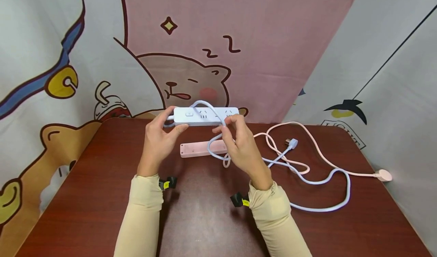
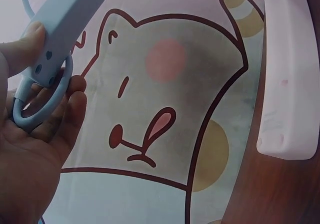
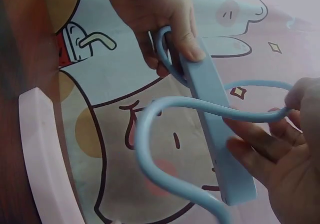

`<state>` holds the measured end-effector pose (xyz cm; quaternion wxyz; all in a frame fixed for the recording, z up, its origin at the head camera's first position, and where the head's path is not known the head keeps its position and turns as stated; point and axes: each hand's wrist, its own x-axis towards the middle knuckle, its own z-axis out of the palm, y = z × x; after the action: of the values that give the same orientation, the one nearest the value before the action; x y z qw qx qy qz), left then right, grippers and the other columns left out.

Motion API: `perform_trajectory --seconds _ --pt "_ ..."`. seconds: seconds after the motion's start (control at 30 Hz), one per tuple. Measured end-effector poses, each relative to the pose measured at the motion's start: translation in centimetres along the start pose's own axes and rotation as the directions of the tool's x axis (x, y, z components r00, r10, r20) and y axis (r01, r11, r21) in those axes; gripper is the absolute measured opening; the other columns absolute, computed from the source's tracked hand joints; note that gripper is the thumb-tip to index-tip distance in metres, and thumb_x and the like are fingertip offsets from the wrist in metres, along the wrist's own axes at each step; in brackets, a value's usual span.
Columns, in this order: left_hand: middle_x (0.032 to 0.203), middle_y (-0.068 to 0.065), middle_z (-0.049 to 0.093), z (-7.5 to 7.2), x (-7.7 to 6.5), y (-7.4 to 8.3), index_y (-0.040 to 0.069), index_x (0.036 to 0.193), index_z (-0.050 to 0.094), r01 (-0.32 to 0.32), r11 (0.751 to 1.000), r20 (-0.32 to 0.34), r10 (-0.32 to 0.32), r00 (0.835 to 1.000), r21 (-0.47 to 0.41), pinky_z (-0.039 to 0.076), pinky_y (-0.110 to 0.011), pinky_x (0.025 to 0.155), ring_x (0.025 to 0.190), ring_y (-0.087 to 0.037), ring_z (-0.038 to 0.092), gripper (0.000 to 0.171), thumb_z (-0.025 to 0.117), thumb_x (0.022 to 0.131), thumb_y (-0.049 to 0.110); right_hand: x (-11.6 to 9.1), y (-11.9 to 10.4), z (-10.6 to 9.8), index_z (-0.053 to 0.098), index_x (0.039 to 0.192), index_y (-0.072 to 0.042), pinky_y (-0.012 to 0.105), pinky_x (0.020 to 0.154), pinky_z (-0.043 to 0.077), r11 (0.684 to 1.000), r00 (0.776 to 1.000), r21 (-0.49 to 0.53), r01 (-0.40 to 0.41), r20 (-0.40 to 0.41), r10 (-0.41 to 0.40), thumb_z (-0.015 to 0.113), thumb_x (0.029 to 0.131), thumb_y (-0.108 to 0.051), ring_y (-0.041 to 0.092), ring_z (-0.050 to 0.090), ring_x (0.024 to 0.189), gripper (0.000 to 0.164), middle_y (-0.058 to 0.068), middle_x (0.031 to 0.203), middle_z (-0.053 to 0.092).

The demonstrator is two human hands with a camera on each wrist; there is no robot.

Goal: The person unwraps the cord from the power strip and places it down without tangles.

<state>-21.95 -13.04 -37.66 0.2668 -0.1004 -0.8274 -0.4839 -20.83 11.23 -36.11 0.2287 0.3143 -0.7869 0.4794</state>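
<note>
A white power strip [image 1: 199, 122] is held up above the back of the table, its sockets facing up. My left hand [image 1: 156, 143] grips its left end between thumb and fingers, near a small loop of cord [image 2: 59, 95]. My right hand [image 1: 244, 147] is at the strip's right end and pinches the pale blue cord [image 3: 175, 102] between thumb and fingers, with other fingers against the strip's side. From there the cord arches over the strip and also hangs below it in a bend. Beneath, a pink power strip [image 1: 194, 150] lies on the table, partly hidden by the right hand.
A pink cord [image 1: 315, 143] snakes across the table's right side to a round pink plug [image 1: 385, 175]. The pale blue cord tangles with it, ending in a plug [image 1: 292, 143] with metal prongs. Behind the brown table [image 1: 99, 196] hangs a cartoon-printed curtain [image 1: 273, 41].
</note>
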Motion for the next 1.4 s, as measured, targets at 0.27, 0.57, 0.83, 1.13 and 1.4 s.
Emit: perform_trajectory --seconds 0.27,0.57,0.83,1.13,1.4 --pt "0.126 -0.015 0.070 0.0 0.0 -0.1 0.005 0.138 0.061 0.011 1.000 0.027 -0.010 1.000 -0.003 0.044 -0.011 0.088 0.107 -0.023 0.065 0.060 0.085 0.083 0.016 0.0 -0.4 -0.7 0.044 0.120 0.005 0.026 0.053 0.054 0.993 0.999 0.108 -0.051 -0.007 0.052 0.043 0.108 -0.005 0.024 0.070 0.063 0.015 0.015 0.077 0.059" --pt "0.126 -0.010 0.069 -0.6 -0.1 0.0 0.009 0.139 0.061 0.012 1.000 0.130 -0.012 0.991 0.000 0.050 -0.025 0.085 0.104 -0.020 0.064 0.059 0.084 0.085 0.018 0.3 1.0 -2.9 0.062 0.115 0.002 0.022 0.069 0.036 0.991 0.983 -0.130 0.012 -0.181 -0.035 0.054 0.104 -0.004 0.014 0.044 0.079 0.016 0.014 0.092 0.054" --pt "0.120 -0.011 0.070 -1.0 -0.2 0.1 0.011 0.140 0.061 0.067 0.996 0.187 -0.056 0.981 -0.056 0.049 -0.020 0.074 0.095 -0.024 0.060 0.058 0.082 0.087 0.018 0.3 2.5 -4.5 0.071 0.106 0.000 0.023 0.063 0.037 0.975 0.967 -0.220 -0.035 -0.253 -0.022 0.067 0.098 -0.008 0.012 0.046 0.070 0.013 0.013 0.084 0.061" --pt "0.118 -0.011 0.070 -1.2 -0.2 -0.3 0.012 0.140 0.061 0.092 0.988 0.169 -0.071 0.983 -0.121 0.049 -0.016 0.068 0.088 -0.014 0.061 0.057 0.081 0.088 0.019 0.0 3.1 -5.0 0.073 0.102 -0.002 0.020 0.065 0.036 0.960 0.983 -0.264 -0.092 -0.177 0.045 0.067 0.098 -0.011 0.016 0.052 0.073 0.012 0.011 0.086 0.066" --pt "0.119 -0.010 0.068 -1.6 -0.2 -0.4 0.016 0.141 0.060 0.124 0.980 0.126 -0.104 0.987 -0.158 0.050 -0.015 0.071 0.090 -0.010 0.063 0.054 0.079 0.090 0.021 -0.3 3.6 -5.2 0.074 0.103 -0.002 0.034 0.073 0.047 0.946 0.993 -0.300 -0.122 -0.039 0.115 0.069 0.096 -0.009 0.020 0.061 0.080 0.011 0.011 0.095 0.072"
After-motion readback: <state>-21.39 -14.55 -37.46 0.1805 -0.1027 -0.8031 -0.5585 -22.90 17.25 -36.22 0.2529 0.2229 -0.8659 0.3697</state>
